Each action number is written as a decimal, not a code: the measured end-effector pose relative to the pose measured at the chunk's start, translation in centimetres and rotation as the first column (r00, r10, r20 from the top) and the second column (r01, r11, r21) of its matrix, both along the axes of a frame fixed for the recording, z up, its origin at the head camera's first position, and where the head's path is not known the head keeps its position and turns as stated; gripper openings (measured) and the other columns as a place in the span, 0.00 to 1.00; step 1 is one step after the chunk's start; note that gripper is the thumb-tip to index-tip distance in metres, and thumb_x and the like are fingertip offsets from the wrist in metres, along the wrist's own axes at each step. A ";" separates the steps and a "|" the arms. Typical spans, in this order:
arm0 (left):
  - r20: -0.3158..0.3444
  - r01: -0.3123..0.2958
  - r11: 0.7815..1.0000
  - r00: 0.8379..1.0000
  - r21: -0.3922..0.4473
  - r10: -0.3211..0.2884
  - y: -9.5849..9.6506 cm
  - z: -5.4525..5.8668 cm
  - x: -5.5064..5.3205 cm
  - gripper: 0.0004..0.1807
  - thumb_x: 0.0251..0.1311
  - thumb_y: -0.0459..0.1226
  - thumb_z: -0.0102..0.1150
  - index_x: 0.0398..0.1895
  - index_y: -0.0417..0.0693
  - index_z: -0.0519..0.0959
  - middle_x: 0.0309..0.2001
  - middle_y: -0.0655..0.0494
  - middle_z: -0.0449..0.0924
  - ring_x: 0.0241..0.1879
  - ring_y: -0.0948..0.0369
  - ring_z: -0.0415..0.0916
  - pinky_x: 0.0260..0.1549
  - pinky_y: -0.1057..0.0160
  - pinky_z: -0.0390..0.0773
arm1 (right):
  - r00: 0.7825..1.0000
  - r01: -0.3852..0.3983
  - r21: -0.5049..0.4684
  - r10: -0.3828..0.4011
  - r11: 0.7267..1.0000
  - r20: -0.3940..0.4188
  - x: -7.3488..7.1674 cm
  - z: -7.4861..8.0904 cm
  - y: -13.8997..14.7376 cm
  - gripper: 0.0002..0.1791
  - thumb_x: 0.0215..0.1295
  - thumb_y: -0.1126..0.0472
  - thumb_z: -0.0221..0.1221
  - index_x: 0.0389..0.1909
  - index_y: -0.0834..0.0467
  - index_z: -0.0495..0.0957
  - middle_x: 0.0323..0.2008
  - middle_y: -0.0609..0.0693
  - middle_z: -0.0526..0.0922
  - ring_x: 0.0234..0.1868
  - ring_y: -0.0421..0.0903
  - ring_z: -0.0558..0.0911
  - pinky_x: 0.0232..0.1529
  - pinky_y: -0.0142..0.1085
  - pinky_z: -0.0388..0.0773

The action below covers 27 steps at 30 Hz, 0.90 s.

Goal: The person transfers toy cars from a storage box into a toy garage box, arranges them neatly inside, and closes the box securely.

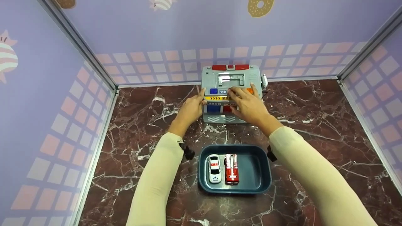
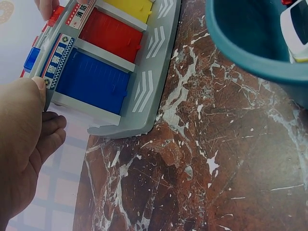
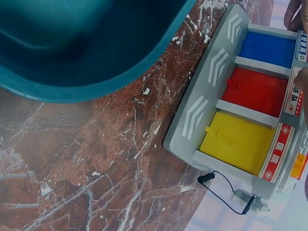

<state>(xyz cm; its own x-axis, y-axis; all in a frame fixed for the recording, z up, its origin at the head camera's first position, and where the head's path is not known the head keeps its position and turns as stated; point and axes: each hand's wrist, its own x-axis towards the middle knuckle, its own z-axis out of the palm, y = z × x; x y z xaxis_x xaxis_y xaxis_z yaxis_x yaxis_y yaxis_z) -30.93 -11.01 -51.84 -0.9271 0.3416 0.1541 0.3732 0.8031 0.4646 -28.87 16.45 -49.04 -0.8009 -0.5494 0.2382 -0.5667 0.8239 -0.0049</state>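
Observation:
A grey toy garage (image 1: 256,75) with blue, red and yellow doors stands against the back wall. My left hand (image 1: 190,108) holds its left front corner. In the left wrist view the thumb (image 2: 39,83) lies on the sign above the blue door (image 2: 91,79), with the other fingers beside the housing. My right hand (image 1: 251,105) rests on the right part of the roof, its fingers spread near the orange button (image 1: 250,90) and its thumb in front of the red door. The right wrist view cuts most of that hand off.
Closer to me stands a dark teal tray (image 1: 266,169) with a white toy police car (image 1: 214,169) and a red toy fire truck (image 1: 231,171) inside. On the garage's right side hangs a small grey toy pump with a black hose (image 3: 221,197). Patterned walls enclose the marbled tabletop (image 1: 141,125).

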 end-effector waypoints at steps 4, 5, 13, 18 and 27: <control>-0.004 0.000 1.000 1.000 0.001 0.000 0.0 0.0 0.1 0.34 0.85 0.46 0.52 0.88 0.48 0.62 0.60 0.35 0.88 0.59 0.36 0.87 0.67 0.40 0.84 | 1.000 0.005 0.012 -0.006 1.000 0.025 0.1 0.0 -0.2 0.41 0.76 0.49 0.67 0.84 0.58 0.67 0.81 0.59 0.71 0.79 0.62 0.73 0.86 0.71 0.54; -0.003 0.001 1.000 1.000 0.003 -0.001 0.0 0.0 0.2 0.34 0.85 0.46 0.52 0.88 0.47 0.62 0.60 0.35 0.88 0.60 0.36 0.87 0.67 0.40 0.84 | 1.000 0.007 0.012 -0.007 1.000 0.031 0.2 0.0 -0.3 0.42 0.75 0.50 0.67 0.85 0.58 0.67 0.81 0.59 0.70 0.79 0.62 0.73 0.87 0.71 0.54; -0.018 0.007 1.000 1.000 -0.012 -0.007 0.2 -0.1 0.0 0.34 0.85 0.46 0.51 0.88 0.46 0.62 0.55 0.37 0.89 0.57 0.36 0.87 0.66 0.40 0.84 | 0.999 0.010 0.007 -0.011 1.000 0.040 0.2 -0.2 -0.2 0.45 0.65 0.62 0.64 0.84 0.60 0.66 0.81 0.59 0.70 0.80 0.62 0.71 0.86 0.70 0.56; -0.020 0.004 1.000 1.000 -0.003 -0.004 0.1 0.0 0.0 0.34 0.86 0.46 0.51 0.88 0.46 0.62 0.57 0.35 0.88 0.58 0.35 0.87 0.66 0.40 0.84 | 0.999 0.004 0.001 -0.004 1.000 0.039 0.2 -0.3 -0.3 0.49 0.61 0.60 0.69 0.85 0.61 0.65 0.80 0.60 0.70 0.80 0.63 0.71 0.86 0.70 0.58; -0.032 0.012 1.000 0.999 -0.004 -0.012 0.0 0.0 0.0 0.33 0.86 0.45 0.51 0.88 0.44 0.63 0.56 0.36 0.88 0.57 0.36 0.88 0.65 0.39 0.85 | 0.996 0.002 0.013 -0.003 1.000 0.092 0.1 -0.1 -0.2 0.64 0.56 0.35 0.80 0.87 0.61 0.62 0.82 0.60 0.67 0.81 0.63 0.68 0.87 0.69 0.55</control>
<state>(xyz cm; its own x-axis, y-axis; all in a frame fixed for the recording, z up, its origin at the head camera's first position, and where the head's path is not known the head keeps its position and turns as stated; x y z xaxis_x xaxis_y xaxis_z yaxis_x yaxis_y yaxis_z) -30.90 -10.98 -51.84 -0.9175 0.3533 0.1824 0.3974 0.8002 0.4491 -28.81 16.24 -49.09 -0.8207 -0.5496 0.1565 -0.5620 0.8258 -0.0468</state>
